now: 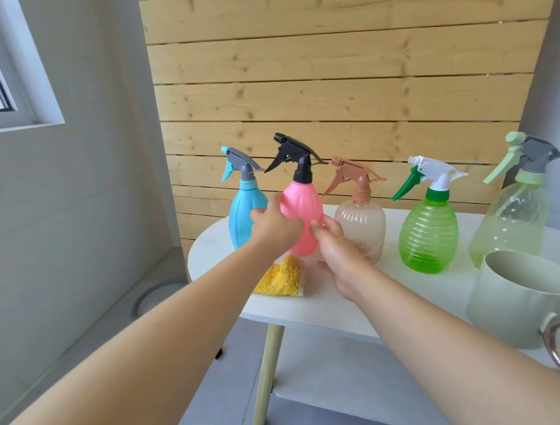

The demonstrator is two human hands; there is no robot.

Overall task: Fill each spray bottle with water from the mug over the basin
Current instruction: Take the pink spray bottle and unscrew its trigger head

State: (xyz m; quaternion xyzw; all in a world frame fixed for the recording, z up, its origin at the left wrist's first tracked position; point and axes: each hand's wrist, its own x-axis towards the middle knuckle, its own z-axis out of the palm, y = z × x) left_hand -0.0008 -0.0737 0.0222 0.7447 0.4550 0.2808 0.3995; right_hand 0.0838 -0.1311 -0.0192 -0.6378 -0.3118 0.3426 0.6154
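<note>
**A:** What sits nearest you?

**B:** At the bench's [300, 307] right front edge stands the pale green mug [520, 297], upright, its metal ring handle toward you. At the left front edge lies a yellow cloth [281, 277], partly hidden under your left forearm.

**A:** And your hands?

**B:** Both arms reach over the front edge. Your left hand [275, 227] lies against the left side of the pink spray bottle [300, 214], fingers [274, 201] fairly straight and spread along its body. Your right hand [334, 247] is at the bottle's right side, lower down, fingers bent toward it; whether they actually grip it, you cannot tell from here.

**A:** What crowds that bottle?

**B:** The blue spray bottle [247, 206] stands just beside it on the left, partly behind your left hand. The clear ribbed bottle [362, 219] with a brown trigger stands just beside it on the right, behind your right hand.

**A:** Farther along?

**B:** The green spray bottle [429, 235] has liquid in its base, then the tall pale green bottle [511, 219] near the right back edge, behind the mug. All five stand upright in a row before the wooden slat wall [335, 64].
</note>
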